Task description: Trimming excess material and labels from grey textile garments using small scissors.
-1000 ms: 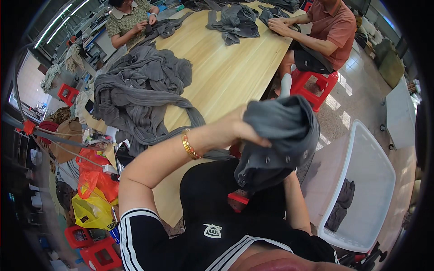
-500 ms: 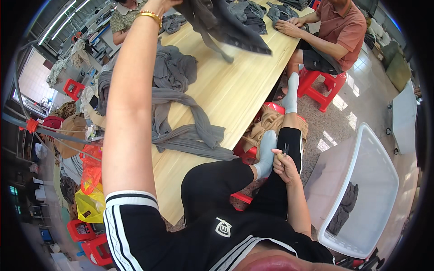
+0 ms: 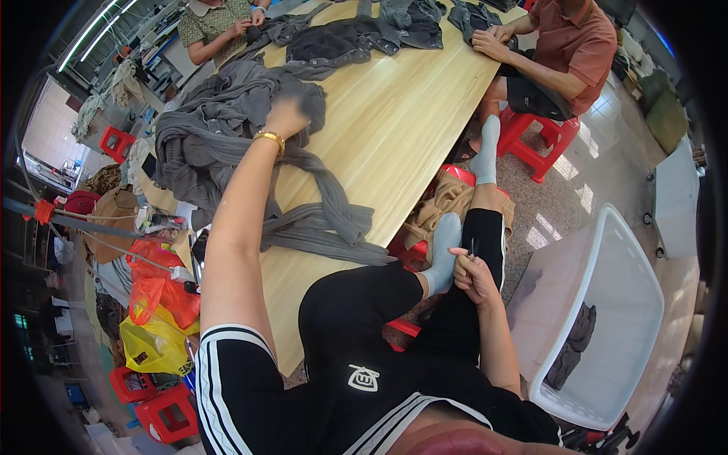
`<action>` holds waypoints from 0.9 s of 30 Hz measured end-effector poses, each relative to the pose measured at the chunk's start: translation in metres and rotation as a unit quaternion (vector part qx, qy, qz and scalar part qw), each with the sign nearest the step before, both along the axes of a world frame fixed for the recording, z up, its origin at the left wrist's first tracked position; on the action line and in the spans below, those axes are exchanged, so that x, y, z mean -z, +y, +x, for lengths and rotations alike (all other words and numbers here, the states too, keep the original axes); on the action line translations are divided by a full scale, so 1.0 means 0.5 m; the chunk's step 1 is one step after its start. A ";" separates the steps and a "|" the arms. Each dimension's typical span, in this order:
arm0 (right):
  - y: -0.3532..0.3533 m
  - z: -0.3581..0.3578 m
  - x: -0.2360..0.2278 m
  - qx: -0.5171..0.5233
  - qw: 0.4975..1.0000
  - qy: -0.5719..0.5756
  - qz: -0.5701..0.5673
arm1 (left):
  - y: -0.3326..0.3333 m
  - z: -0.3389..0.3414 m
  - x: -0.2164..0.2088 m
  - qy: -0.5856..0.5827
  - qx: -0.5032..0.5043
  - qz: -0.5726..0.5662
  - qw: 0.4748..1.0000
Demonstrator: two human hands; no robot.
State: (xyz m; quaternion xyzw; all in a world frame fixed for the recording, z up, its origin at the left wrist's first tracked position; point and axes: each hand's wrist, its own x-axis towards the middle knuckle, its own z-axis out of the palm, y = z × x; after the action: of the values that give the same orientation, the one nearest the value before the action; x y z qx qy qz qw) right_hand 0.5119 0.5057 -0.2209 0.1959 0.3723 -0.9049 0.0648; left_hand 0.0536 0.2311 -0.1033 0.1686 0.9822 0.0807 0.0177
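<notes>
Grey fabric makes up the large garment heap (image 3: 216, 148), located on the left side of the wooden table (image 3: 402, 133). Work status, by judgement: partway. The heap is substantial and unsorted in appearance, so most of the handling appears to be left. A dark garment (image 3: 330, 47) lies apart from it, spread on the table beyond the heap. Another dark grey garment (image 3: 574, 345) lies inside the white plastic bin (image 3: 631, 299) at the right; whether either piece is finished cannot be determined.

Heap condition: crumpled and layered, with soft folds. Long, finely creased strips (image 3: 330, 239) trail from it toward the near table edge. The separate dark garment is flatter and shows a row of small round fasteners along its near edge.

Left hand (image 3: 288, 116): positioned at the heap's right side, back of the hand uppermost. The fingers are blurred; their opening, and any hold on the cloth, cannot be determined. Right hand (image 3: 475, 279): held over the lap, fingers curled closed around a small dark-tipped hand tool (image 3: 472, 249), exact type unclear, clear of all garments.
</notes>
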 end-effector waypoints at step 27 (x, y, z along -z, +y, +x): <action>-0.024 0.011 0.028 -0.008 0.999 -0.019 0.047 | -0.275 0.113 -0.064 0.354 -0.160 0.171 0.906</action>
State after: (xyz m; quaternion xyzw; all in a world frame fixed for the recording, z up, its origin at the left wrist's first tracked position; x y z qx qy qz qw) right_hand 0.5172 0.4937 -0.2349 0.2127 0.4146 -0.8821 0.0696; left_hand 0.1102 0.0938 -0.0712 0.0270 0.9091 0.1839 -0.3729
